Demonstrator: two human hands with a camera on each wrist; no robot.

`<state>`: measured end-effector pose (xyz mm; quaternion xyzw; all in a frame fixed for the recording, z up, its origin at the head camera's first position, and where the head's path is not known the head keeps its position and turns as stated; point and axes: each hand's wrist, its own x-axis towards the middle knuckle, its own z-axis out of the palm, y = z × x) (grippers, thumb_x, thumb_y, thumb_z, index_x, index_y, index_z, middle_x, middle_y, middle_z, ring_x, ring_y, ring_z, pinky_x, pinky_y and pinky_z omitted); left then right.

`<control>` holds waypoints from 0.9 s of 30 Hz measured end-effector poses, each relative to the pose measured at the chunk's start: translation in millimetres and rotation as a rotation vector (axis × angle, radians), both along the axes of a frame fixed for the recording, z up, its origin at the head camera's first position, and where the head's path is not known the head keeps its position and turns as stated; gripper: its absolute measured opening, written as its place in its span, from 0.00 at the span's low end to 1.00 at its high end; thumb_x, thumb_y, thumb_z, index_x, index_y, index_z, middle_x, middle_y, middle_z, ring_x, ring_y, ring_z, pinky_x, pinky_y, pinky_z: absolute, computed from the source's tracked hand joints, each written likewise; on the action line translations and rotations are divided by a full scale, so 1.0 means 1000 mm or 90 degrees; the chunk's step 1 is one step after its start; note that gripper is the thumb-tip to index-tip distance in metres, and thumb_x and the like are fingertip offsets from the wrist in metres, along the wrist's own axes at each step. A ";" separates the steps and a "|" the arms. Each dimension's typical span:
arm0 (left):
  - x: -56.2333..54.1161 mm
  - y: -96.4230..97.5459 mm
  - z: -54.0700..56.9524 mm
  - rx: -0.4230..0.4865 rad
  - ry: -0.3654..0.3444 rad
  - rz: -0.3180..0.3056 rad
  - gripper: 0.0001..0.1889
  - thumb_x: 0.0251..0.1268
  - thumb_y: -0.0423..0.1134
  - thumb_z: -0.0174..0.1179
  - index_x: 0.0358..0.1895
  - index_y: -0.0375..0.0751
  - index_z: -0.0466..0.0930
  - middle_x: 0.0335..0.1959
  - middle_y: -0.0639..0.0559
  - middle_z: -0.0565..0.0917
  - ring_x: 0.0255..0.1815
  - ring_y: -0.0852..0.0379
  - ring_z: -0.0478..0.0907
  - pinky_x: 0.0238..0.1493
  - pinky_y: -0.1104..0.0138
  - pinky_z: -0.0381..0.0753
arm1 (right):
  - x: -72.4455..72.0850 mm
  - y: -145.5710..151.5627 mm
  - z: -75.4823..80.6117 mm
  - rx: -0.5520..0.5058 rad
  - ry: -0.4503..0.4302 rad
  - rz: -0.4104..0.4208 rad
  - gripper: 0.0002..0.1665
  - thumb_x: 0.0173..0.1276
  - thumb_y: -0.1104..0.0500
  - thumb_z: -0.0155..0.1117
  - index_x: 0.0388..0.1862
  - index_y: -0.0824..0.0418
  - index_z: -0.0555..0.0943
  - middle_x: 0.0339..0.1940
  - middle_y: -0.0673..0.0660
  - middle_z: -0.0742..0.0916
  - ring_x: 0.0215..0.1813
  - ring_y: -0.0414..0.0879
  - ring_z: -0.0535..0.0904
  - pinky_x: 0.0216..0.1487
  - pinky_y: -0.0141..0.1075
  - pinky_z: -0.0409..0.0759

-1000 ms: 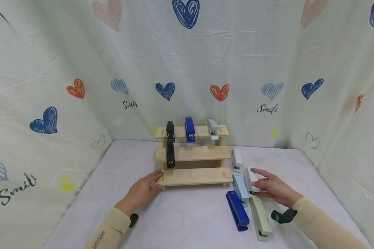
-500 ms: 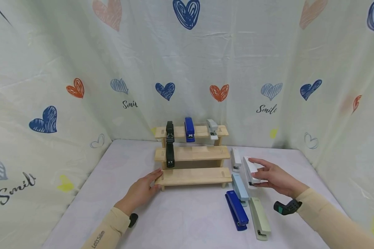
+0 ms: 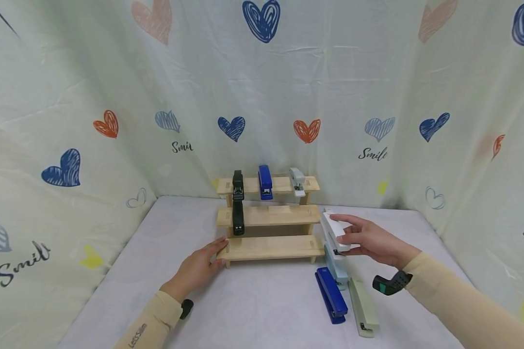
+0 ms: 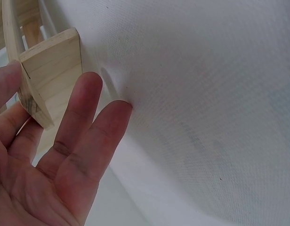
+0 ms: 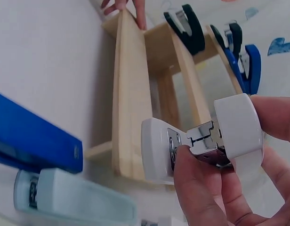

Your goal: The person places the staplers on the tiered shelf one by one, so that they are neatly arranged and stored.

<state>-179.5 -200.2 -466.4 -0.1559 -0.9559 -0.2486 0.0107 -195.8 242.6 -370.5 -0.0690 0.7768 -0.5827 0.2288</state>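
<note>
My right hand [image 3: 371, 240] grips a white stapler [image 3: 335, 231], raised just right of a three-tier wooden rack [image 3: 275, 247]. In the right wrist view, the stapler's metal nose shows between fingers and thumb. It hangs over a light blue stapler [image 3: 338, 271] and mostly hides another white stapler behind it. My left hand [image 3: 196, 272] pinches the left end of the rack's lowest shelf, with two other fingers extended in the left wrist view. The top tier bears a black stapler [image 3: 237, 184], a blue stapler [image 3: 265, 182] and a light grey stapler [image 3: 297, 182].
Another black stapler [image 3: 238, 218] stands on the middle tier's left end. A dark blue stapler [image 3: 331, 294] and a pale green stapler [image 3: 363, 308] lie on the table [image 3: 244, 310], right of the rack. A heart-print curtain [image 3: 340, 87] surrounds the table.
My right hand has lifted the white stapler off the table and carried it away from me, then left toward the rack. My left hand has stayed at the lowest shelf.
</note>
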 end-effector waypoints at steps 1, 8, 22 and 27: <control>0.000 0.000 0.000 -0.001 0.001 0.000 0.29 0.69 0.40 0.64 0.72 0.42 0.70 0.74 0.51 0.67 0.70 0.43 0.68 0.61 0.45 0.73 | 0.000 -0.004 0.002 -0.003 -0.003 0.003 0.44 0.71 0.58 0.66 0.81 0.54 0.57 0.62 0.68 0.68 0.57 0.59 0.75 0.54 0.53 0.80; 0.001 0.001 0.000 0.000 -0.001 0.002 0.29 0.70 0.40 0.64 0.72 0.43 0.70 0.75 0.52 0.67 0.70 0.43 0.67 0.61 0.46 0.72 | -0.007 -0.037 0.007 -0.032 -0.022 0.012 0.43 0.70 0.60 0.67 0.80 0.51 0.61 0.65 0.68 0.69 0.61 0.62 0.71 0.55 0.53 0.80; 0.000 0.000 -0.002 -0.011 0.007 -0.002 0.29 0.70 0.41 0.64 0.72 0.43 0.70 0.74 0.50 0.67 0.70 0.43 0.68 0.61 0.46 0.72 | -0.029 -0.119 0.003 -0.091 -0.016 0.037 0.39 0.70 0.66 0.64 0.78 0.53 0.64 0.57 0.68 0.74 0.55 0.59 0.77 0.51 0.51 0.82; 0.000 0.000 -0.002 -0.012 0.002 0.002 0.29 0.71 0.41 0.64 0.73 0.44 0.70 0.75 0.51 0.67 0.70 0.44 0.68 0.61 0.46 0.73 | -0.034 -0.138 0.005 -0.097 -0.015 0.016 0.37 0.70 0.66 0.65 0.76 0.54 0.67 0.56 0.67 0.76 0.54 0.57 0.78 0.50 0.50 0.83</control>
